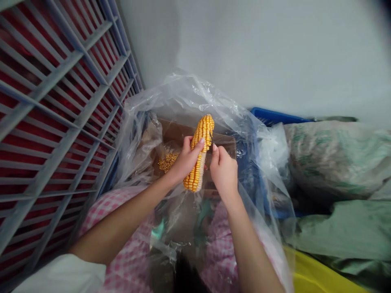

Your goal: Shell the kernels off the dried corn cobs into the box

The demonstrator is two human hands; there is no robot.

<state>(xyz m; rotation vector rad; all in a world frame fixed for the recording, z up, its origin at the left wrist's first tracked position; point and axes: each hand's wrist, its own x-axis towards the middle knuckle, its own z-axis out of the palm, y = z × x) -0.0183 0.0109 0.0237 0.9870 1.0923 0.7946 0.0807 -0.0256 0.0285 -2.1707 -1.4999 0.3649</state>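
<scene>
My left hand (189, 158) is closed around a yellow corn cob (199, 140), thumb across its front, the cob tilted with its upper end leaning right. A pale strip without kernels runs down the cob's lower right side. My right hand (224, 169) is a fist just right of the cob, pinching a thin dark pointed tool (211, 137) whose tip meets the kernels near the top. Most of that tool is hidden in the fingers, so its exact kind does not show. Below the hands, loose corn kernels (167, 162) lie in a cardboard box (174, 129) lined with clear plastic.
A large clear plastic bag (195, 91) spreads around the box. On the left stands a tall slatted crate (61, 118) with red material behind it. To the right are a blue basket (275, 116), a stuffed woven sack (339, 154), green sacking (348, 230) and something yellow (317, 272).
</scene>
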